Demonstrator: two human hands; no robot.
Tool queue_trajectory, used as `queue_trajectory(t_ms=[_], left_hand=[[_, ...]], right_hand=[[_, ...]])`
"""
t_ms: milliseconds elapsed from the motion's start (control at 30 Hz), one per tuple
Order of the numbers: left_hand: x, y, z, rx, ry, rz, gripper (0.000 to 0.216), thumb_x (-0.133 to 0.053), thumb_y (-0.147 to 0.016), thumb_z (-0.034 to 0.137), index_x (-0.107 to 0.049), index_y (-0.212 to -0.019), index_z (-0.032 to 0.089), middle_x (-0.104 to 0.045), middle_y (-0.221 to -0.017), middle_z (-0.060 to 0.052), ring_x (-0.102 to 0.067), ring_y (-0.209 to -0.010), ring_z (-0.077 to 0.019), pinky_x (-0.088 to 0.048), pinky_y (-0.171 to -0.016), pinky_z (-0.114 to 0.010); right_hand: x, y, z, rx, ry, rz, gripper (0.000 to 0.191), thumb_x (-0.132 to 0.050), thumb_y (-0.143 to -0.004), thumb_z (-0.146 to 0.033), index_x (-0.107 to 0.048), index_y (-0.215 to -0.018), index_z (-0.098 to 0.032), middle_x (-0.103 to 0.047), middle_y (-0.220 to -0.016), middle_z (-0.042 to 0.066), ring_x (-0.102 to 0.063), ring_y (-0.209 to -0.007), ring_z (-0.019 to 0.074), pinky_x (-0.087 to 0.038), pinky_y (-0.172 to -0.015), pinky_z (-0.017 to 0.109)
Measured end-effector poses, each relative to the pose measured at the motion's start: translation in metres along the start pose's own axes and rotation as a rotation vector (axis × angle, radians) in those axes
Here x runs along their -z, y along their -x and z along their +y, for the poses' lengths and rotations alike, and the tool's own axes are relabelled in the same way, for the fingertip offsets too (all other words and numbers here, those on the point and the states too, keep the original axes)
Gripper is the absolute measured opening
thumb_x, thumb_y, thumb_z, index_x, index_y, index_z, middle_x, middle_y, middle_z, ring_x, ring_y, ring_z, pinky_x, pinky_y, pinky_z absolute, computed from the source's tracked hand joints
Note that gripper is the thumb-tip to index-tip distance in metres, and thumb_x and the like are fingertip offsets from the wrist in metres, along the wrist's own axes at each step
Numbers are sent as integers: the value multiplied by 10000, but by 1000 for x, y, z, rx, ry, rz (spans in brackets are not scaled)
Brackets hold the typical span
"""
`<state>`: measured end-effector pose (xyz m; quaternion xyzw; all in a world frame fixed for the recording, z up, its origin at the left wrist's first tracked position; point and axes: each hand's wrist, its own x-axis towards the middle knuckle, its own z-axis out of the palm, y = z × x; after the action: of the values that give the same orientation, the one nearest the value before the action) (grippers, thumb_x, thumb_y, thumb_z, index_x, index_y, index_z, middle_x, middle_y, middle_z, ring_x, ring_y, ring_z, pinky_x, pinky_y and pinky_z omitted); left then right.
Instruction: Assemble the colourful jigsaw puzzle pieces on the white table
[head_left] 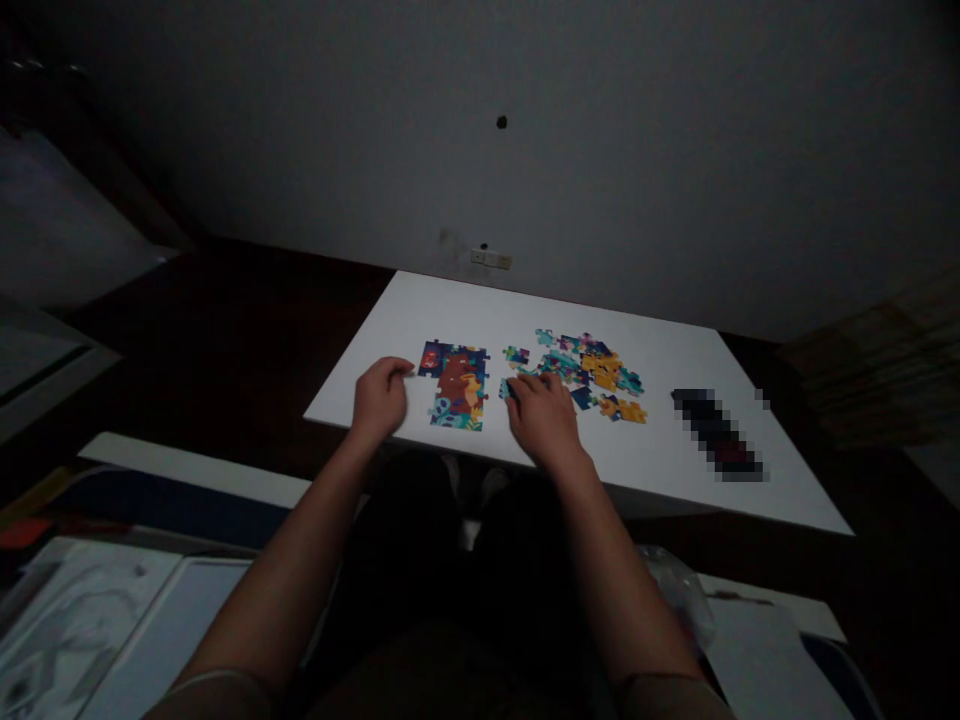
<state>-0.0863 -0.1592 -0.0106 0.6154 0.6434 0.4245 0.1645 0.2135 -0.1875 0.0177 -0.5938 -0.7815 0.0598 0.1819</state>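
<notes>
A partly joined jigsaw puzzle [459, 385] showing a brown bear and a yellow bird lies on the white table [637, 470]. Just left of it rests my left hand [379, 396], its fingers loosely bent and apart, with nothing visible in them. My right hand [546, 412] is right of the joined part, fingers bent down at a light-blue puzzle piece [504, 388] that shows at the fingertips. The hand partly hides that piece. Beyond and right of this hand spreads a pile of loose puzzle pieces [600, 365], some overlapping, in teal, yellow and purple.
A dark, pixelated oblong object [716, 432] lies toward the table's right end. Behind the table stands a grey wall with a socket strip [491, 259]. A clear plastic bag [679, 590] sits beside my right forearm, and a white box-like thing [97, 610] is at lower left.
</notes>
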Motion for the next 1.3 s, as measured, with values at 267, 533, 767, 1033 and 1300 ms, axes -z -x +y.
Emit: queue_trajectory(t_ms=[267, 533, 767, 1033, 1300], left_hand=[[4, 1, -1, 19, 75, -70, 285, -513, -929, 132, -758, -995, 260, -806, -1095, -15, -727, -1054, -230, -577, -1029, -399], [4, 4, -8, -18, 136, -95, 252, -520, -950, 89, -741, -1004, 197, -805, -1069, -12, -696, -1000, -204, -556, -954, -358], [4, 8, -4, -72, 125, -106, 251, -526, -964, 88, -746, -1011, 198, -798, -1083, -12, -692, -983, -191, -545, -948, -345], [6, 9, -2, -101, 77, -122, 254, -531, -955, 81, -749, -1000, 203, -795, -1079, -12, -691, -969, -193, -549, -931, -341], [7, 10, 3, -125, 76, -137, 259, -515, -952, 73, -743, -987, 192, -793, -1080, -24, -697, -1011, -202, -545, -994, -355]], right_hand=[[-3, 8, -1, -41, 3, 13, 422, -532, -1029, -215, -730, -1401, -198, -720, -1381, 215, -515, -1320, 473, -444, -1089, 664], [-5, 15, -4, -45, 62, 44, 292, -582, -1034, -264, -779, -1251, -259, -758, -1352, 160, -541, -1347, 425, -467, -1085, 604], [-10, 16, -6, -82, -2, 19, 405, -549, -986, -214, -720, -1353, -199, -763, -1280, 184, -622, -1244, 406, -497, -1101, 562], [-10, 4, -1, -35, 2, -70, 344, -678, -973, -325, -738, -1298, -228, -628, -1522, 197, -536, -1410, 454, -456, -1163, 635], [1, 5, -5, -147, -123, -43, 266, -716, -905, -321, -684, -1158, -245, -750, -1141, 155, -697, -1088, 352, -563, -948, 476]])
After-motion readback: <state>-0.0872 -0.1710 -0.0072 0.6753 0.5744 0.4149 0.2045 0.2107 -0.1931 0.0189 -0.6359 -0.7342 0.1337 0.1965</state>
